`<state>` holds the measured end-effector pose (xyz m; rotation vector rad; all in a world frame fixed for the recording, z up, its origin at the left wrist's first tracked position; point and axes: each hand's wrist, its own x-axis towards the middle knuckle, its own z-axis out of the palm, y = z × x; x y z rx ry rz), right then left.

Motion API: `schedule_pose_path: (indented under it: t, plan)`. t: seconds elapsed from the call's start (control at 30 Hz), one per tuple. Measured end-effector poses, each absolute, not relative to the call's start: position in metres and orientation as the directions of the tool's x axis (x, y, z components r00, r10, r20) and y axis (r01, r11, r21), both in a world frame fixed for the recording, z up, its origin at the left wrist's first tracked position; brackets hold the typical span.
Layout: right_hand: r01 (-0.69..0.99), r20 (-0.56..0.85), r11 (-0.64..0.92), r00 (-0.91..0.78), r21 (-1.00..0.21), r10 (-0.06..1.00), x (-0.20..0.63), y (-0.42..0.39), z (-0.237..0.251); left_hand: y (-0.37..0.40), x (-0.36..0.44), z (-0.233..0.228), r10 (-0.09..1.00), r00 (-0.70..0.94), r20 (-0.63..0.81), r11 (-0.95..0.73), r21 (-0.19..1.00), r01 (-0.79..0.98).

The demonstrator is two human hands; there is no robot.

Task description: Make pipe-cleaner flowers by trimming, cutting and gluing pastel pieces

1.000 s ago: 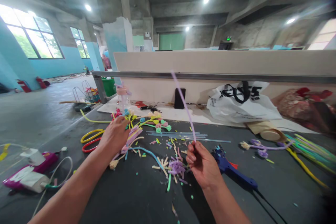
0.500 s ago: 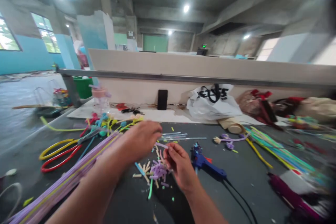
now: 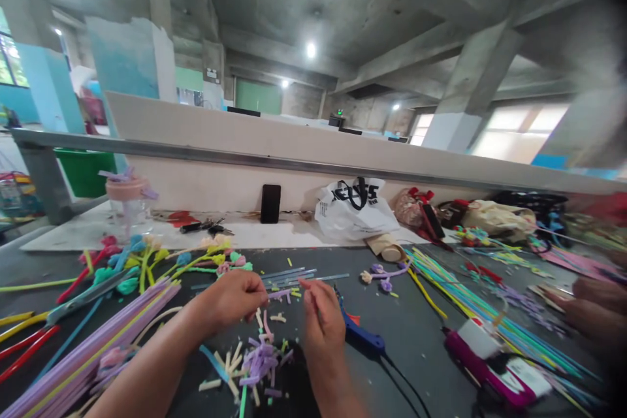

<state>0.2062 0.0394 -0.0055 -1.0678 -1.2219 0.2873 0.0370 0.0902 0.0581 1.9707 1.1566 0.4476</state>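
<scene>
My left hand (image 3: 240, 297) is closed, its fingertips pinched on a short purple pipe cleaner piece (image 3: 278, 294) that points to the right. Across a small gap, my right hand (image 3: 323, 317) has its fingers curled against the thumb; whatever they hold, if anything, is hidden. Below and between the hands lies a pile of short purple pipe cleaner pieces (image 3: 259, 362), with cream pieces (image 3: 230, 362) beside it. Just right of my right hand rests a blue glue gun (image 3: 365, 337), partly covered by it. Clear glue sticks (image 3: 294, 277) lie beyond the fingers.
Long purple pipe cleaners (image 3: 93, 346), scissors (image 3: 73, 297) and coloured pipe cleaner flowers (image 3: 127, 281) lie left. To the right are green and yellow pipe cleaners (image 3: 470, 294) and a magenta tool (image 3: 490, 372). Another person's hand (image 3: 588, 307) is far right. A phone (image 3: 271, 204) leans behind.
My view has turned to the right. The hands have moved apart: my left hand has come away with a purple piece, where my right fingers held one before.
</scene>
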Motion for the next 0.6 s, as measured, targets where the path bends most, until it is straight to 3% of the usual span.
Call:
schedule_pose_path:
  t: [0.13, 0.27, 0.4, 0.5, 0.6]
  plan:
    - [0.458, 0.685, 0.56, 0.162, -0.69, 0.711, 0.202, 0.039, -0.01, 0.083, 0.038, 0.063, 0.842, 0.537, -0.054, -0.329, 0.738, 0.59]
    - [0.353, 0.565, 0.495, 0.128, -0.794, 0.815, 0.198, 0.042, -0.014, 0.079, 0.036, 0.07, 0.824, 0.566, 0.033, -0.457, 0.63, 0.628]
    - [-0.113, 0.163, 0.164, 0.017, -0.98, 0.986, 0.192, 0.038, -0.012, 0.082, 0.031, 0.072, 0.763, 0.603, 0.231, -0.632, 0.462, 0.622]
    - [-0.48, -0.015, -0.083, -0.145, -0.873, 0.989, 0.187, 0.032, -0.007, 0.085, 0.029, 0.071, 0.75, 0.611, 0.256, -0.653, 0.44, 0.617]
    - [-0.665, -0.045, -0.186, -0.223, -0.723, 0.974, 0.187, 0.028, -0.002, 0.085, 0.031, 0.07, 0.748, 0.61, 0.261, -0.655, 0.436, 0.617]
